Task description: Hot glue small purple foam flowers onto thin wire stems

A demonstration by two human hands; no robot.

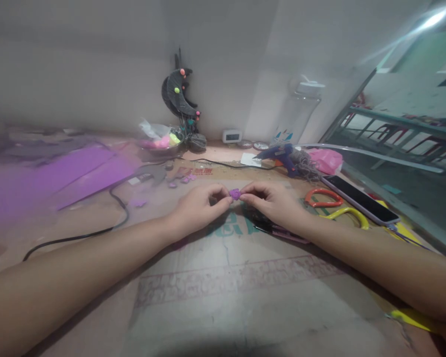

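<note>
A small purple piece [235, 194], perhaps foam or felt, is pinched between the fingertips of both hands above the table. My left hand [204, 204] grips its left edge with thumb and forefinger. On the other edge, my right hand [273, 201] has thumb and forefinger closed. Beneath the right wrist lies a dark, shiny item [267, 226], partly covered. Several small purple scraps [182, 181] are scattered beyond the left hand. To the right of my right hand are the orange and yellow handles of scissors, orange [325, 205] and yellow [357, 214].
A phone [360, 198] lies at the right, near a blue glue gun [286, 156] and grey yarn [305, 168]. A black cable [124, 218] crosses the left side. Purple sheets [85, 173] lie left. A dark crescent moon ornament [178, 94] stands at the back by a small digital clock [232, 136].
</note>
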